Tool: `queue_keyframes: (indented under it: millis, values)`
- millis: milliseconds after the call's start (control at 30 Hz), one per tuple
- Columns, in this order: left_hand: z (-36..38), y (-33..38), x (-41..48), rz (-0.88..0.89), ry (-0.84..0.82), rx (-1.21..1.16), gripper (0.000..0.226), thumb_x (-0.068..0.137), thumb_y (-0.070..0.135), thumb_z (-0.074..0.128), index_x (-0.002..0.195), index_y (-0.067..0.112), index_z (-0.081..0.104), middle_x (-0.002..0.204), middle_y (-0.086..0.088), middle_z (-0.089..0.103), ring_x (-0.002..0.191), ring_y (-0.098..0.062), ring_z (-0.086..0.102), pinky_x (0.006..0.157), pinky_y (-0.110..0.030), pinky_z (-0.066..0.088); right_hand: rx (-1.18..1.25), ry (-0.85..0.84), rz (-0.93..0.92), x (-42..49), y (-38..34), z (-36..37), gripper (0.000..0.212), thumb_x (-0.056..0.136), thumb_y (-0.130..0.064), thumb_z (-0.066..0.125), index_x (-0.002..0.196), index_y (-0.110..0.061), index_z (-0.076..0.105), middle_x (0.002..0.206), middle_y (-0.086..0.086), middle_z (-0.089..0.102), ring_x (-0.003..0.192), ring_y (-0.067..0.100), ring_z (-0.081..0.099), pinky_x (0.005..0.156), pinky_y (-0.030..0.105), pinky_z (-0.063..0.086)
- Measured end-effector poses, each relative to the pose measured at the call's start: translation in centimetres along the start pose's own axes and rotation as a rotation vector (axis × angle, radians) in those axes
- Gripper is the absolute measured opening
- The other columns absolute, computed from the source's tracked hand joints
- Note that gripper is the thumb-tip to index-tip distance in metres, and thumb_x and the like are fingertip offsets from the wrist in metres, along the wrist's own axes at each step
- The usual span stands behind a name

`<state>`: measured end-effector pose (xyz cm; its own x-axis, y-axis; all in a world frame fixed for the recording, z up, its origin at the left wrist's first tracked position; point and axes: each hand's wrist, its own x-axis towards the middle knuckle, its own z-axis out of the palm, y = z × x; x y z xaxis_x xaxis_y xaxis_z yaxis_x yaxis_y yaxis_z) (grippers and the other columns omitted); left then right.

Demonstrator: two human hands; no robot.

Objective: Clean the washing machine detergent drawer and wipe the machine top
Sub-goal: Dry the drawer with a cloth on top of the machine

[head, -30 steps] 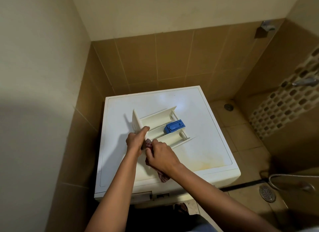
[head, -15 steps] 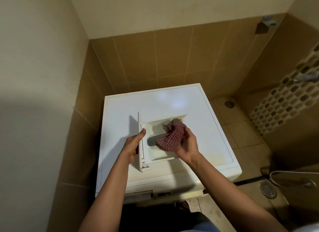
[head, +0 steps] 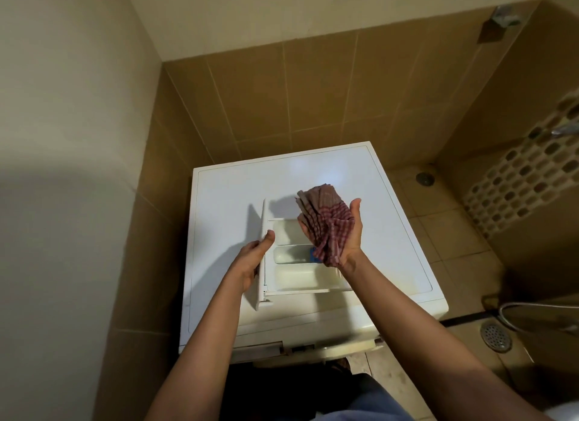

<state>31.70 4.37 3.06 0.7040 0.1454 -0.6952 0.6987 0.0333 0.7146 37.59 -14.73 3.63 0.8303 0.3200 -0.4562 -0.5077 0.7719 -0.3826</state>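
The white detergent drawer [head: 294, 275] lies on the white top of the washing machine [head: 391, 232], its compartments facing up and its front panel on the left. My left hand [head: 253, 257] grips that front panel, thumb on its upper edge. My right hand [head: 343, 229] is raised above the drawer, palm turned up, holding a bunched red checked cloth [head: 326, 220]. The cloth hides most of the blue insert [head: 314, 257] in the drawer's middle compartment.
The machine stands in a tiled corner, with a plain wall close on the left. The empty drawer slot [head: 260, 350] shows at the machine's front top. On the floor to the right are two drains [head: 495, 337] and a hose [head: 532, 308]. A tap [head: 564, 129] sticks out at the right.
The drawer has been turned so its front panel stands on the left. My right hand has lifted the cloth out of the drawer and turned palm up. My left hand stays on the panel.
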Motion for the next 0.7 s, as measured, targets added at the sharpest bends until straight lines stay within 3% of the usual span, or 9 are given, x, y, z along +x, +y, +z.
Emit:
queue_keyframes:
  millis: [67, 133, 233, 300, 333, 400, 500, 567, 700]
  values:
    - [0.0, -0.4, 0.7, -0.03, 0.007, 0.026, 0.125, 0.049, 0.095, 0.055, 0.15, 0.026, 0.032, 0.145, 0.002, 0.049, 0.129, -0.023, 0.049, 0.111, -0.047, 0.036, -0.126, 0.078, -0.039, 0.8, 0.6, 0.4, 0.067, 0.085, -0.067, 0.041, 0.112, -0.013, 0.069, 0.111, 0.011, 0.065, 0.095, 0.024, 0.059, 0.079, 0.039, 0.051]
    - [-0.1, -1.4, 2.6, -0.042, -0.006, 0.027, 0.121, 0.046, 0.104, 0.038, 0.148, 0.041, 0.029, 0.143, 0.002, 0.05, 0.126, -0.025, 0.053, 0.107, -0.05, 0.041, -0.26, 0.127, -0.08, 0.9, 1.7, 1.2, 0.045, 0.087, -0.052, 0.048, 0.102, -0.015, 0.066, 0.089, 0.006, 0.061, 0.077, 0.019, 0.055, 0.07, 0.032, 0.045]
    - [0.4, -1.5, 4.7, -0.023, -0.013, -0.001, 0.115, 0.05, 0.106, 0.024, 0.145, 0.042, 0.037, 0.145, 0.001, 0.049, 0.13, -0.022, 0.049, 0.109, -0.048, 0.038, -0.591, 0.082, -0.114, 0.4, 4.1, 2.5, 0.024, 0.076, -0.037, 0.051, 0.087, -0.016, 0.056, 0.072, 0.003, 0.053, 0.064, 0.019, 0.05, 0.063, 0.03, 0.042]
    - [1.6, -1.0, 4.3, 0.023, 0.061, -0.043, 0.101, 0.065, 0.099, 0.017, 0.142, 0.04, 0.045, 0.146, 0.004, 0.048, 0.134, -0.016, 0.045, 0.114, -0.043, 0.033, -0.979, -0.07, -0.167, 0.2, 6.1, 3.2, 0.029, 0.084, -0.03, 0.042, 0.107, -0.021, 0.057, 0.092, -0.002, 0.06, 0.076, 0.023, 0.06, 0.071, 0.031, 0.046]
    - [2.2, -0.6, 3.6, 0.046, 0.112, -0.064, 0.092, 0.072, 0.093, 0.014, 0.138, 0.04, 0.05, 0.143, 0.005, 0.051, 0.131, -0.014, 0.046, 0.113, -0.04, 0.034, -1.185, -0.139, -0.201, 0.3, 7.2, 3.4, 0.043, 0.09, -0.028, 0.036, 0.13, -0.021, 0.049, 0.117, -0.006, 0.058, 0.102, 0.02, 0.061, 0.085, 0.03, 0.046]
    - [2.9, 0.3, 2.1, 0.069, 0.222, -0.046, 0.08, 0.08, 0.082, 0.013, 0.133, 0.039, 0.055, 0.135, 0.003, 0.059, 0.123, -0.017, 0.054, 0.105, -0.035, 0.041, -1.435, -0.142, -0.286, 0.5, 8.7, 3.6, 0.059, 0.093, -0.032, 0.027, 0.15, -0.018, 0.027, 0.151, -0.001, 0.036, 0.138, 0.016, 0.034, 0.109, 0.029, 0.033]
    - [3.0, 0.6, 1.6, 0.109, 0.33, 0.032, 0.056, 0.098, 0.056, 0.019, 0.131, 0.029, 0.057, 0.124, -0.003, 0.062, 0.112, -0.024, 0.058, 0.094, -0.034, 0.044, -1.484, -0.107, -0.256, 0.7, 8.7, 1.8, 0.044, 0.09, -0.026, 0.029, 0.125, -0.012, 0.052, 0.117, 0.013, 0.062, 0.106, 0.026, 0.055, 0.083, 0.033, 0.04]
    - [3.0, 0.8, 1.4, 0.148, 0.352, 0.084, 0.051, 0.101, 0.053, 0.023, 0.127, 0.026, 0.058, 0.116, -0.003, 0.063, 0.104, -0.023, 0.059, 0.091, -0.034, 0.044, -1.535, -0.164, -0.301, -0.3, 8.7, 0.7, 0.032, 0.087, -0.021, 0.03, 0.1, -0.009, 0.057, 0.088, 0.009, 0.064, 0.084, 0.021, 0.053, 0.075, 0.031, 0.036]
    - [3.2, 0.6, 1.4, 0.261, 0.415, 0.265, 0.05, 0.098, 0.059, 0.032, 0.122, 0.025, 0.058, 0.099, 0.004, 0.064, 0.096, -0.019, 0.059, 0.085, -0.032, 0.044, -1.612, -0.294, -0.47, -2.2, 9.0, -0.6, 0.018, 0.087, -0.011, 0.037, 0.089, -0.011, 0.055, 0.081, -0.005, 0.052, 0.077, 0.001, 0.037, 0.09, 0.031, 0.033]
